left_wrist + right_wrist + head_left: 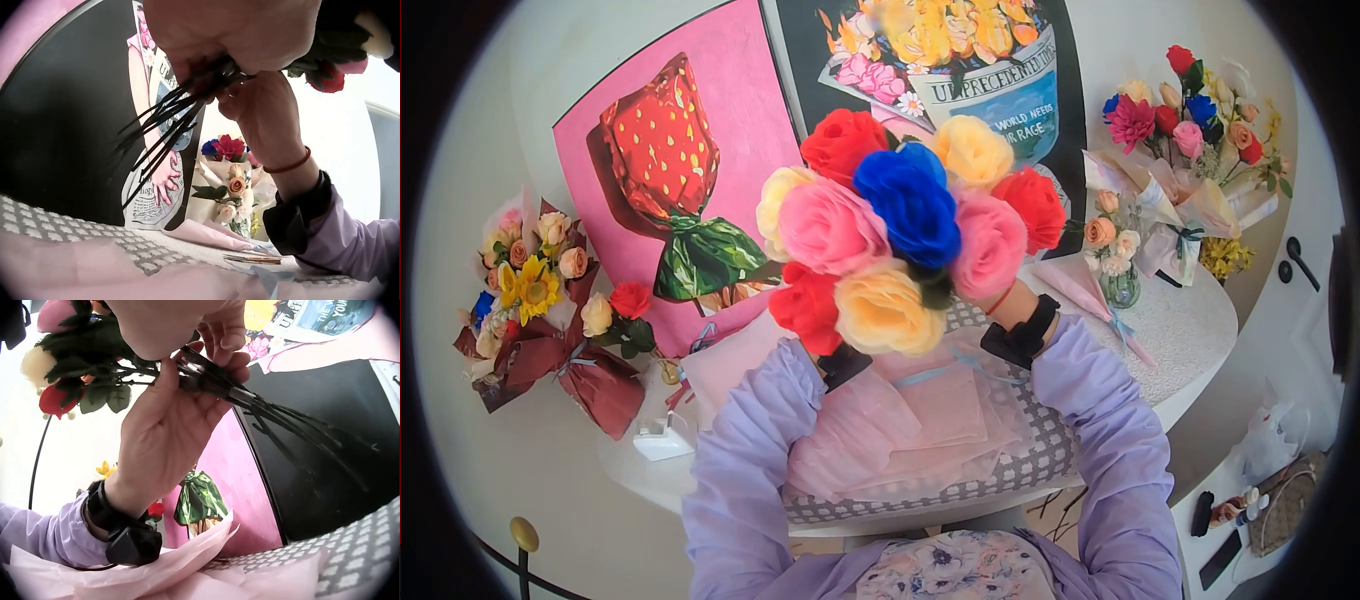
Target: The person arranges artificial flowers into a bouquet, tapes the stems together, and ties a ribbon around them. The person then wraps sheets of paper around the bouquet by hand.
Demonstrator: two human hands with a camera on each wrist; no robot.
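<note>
A bunch of artificial roses in red, pink, cream and blue [907, 205] is held up in the head view, its blossoms hiding most of both hands. Dark stems [165, 115] run down and away from the grip. My left hand [165, 428] holds the stems from below in the right wrist view, its fingers curled round them. On the same stems, my right hand [262, 109] pinches close beside the left one. A band that looks like tape [242, 396] wraps the stems just below the fingers. The stem ends spread apart.
Pink wrapping sheets [900, 430] lie on the patterned cloth [1050, 440]. Wrapped bouquets stand at left [550, 340] and right [1190, 200], beside a glass vase [1120, 286]. A white device [662, 440] sits at the left table edge. Two pictures lean behind. Scissors [253, 259] lie on the table.
</note>
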